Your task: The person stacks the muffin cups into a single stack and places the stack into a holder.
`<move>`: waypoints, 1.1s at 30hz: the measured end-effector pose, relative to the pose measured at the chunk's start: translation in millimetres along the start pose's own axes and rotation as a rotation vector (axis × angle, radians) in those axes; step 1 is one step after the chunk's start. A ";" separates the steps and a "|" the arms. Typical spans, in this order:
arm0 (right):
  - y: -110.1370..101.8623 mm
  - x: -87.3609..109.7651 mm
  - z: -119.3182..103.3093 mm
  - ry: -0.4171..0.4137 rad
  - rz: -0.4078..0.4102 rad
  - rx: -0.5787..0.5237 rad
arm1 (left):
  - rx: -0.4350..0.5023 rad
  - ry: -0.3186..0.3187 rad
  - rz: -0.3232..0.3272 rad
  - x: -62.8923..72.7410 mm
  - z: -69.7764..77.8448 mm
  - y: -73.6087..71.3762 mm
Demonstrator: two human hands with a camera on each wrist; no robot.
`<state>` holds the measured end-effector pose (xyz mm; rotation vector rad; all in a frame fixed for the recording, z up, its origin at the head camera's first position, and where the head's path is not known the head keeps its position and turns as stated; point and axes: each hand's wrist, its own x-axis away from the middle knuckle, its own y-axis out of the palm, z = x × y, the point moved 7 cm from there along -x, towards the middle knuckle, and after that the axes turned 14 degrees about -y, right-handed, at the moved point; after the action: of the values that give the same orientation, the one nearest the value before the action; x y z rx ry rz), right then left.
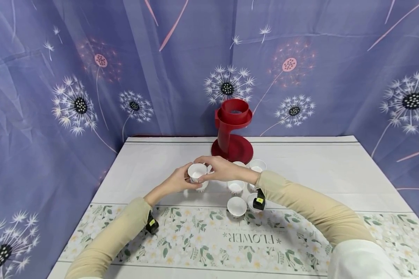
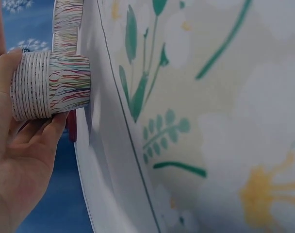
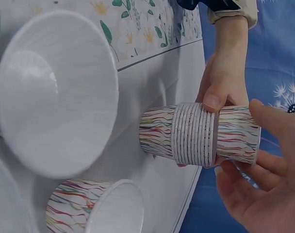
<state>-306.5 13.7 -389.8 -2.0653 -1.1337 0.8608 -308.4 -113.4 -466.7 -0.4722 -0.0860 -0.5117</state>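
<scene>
My left hand (image 1: 177, 180) grips a stack of nested paper cups (image 3: 193, 135), white with coloured wavy lines, its thumb along the rims in the right wrist view. The stack stands upright close over the table. At its top, my right hand (image 1: 224, 169) holds a single paper cup (image 3: 238, 134) of the same pattern between thumb and fingers. This cup faces mouth up, its lower end at the stack's top rim. Nearest my right forearm are several loose paper cups, among them a front cup (image 1: 236, 207) and a back cup (image 1: 258, 165).
A red stand (image 1: 231, 131) with a round base and a ring-shaped top stands behind the cups, near the table's back edge. A white cloth with a flowered band (image 1: 195, 240) covers the table (image 1: 310, 162). Blue dandelion-print curtains (image 1: 181, 77) hang behind and at the sides.
</scene>
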 end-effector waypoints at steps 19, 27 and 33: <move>4.1 1.7 4.4 0.053 -0.088 0.135 | -0.032 0.024 0.001 0.5 2.2 2.2; 6.4 3.8 7.0 0.108 -0.151 0.149 | -0.100 0.033 0.032 0.2 2.4 3.7; 5.8 6.5 7.1 0.114 -0.174 0.136 | -0.198 0.044 0.079 1.8 8.4 3.9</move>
<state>-306.6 18.3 -400.1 -1.8506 -1.1413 0.7072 -304.6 -107.4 -460.5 -0.6552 0.0259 -0.4546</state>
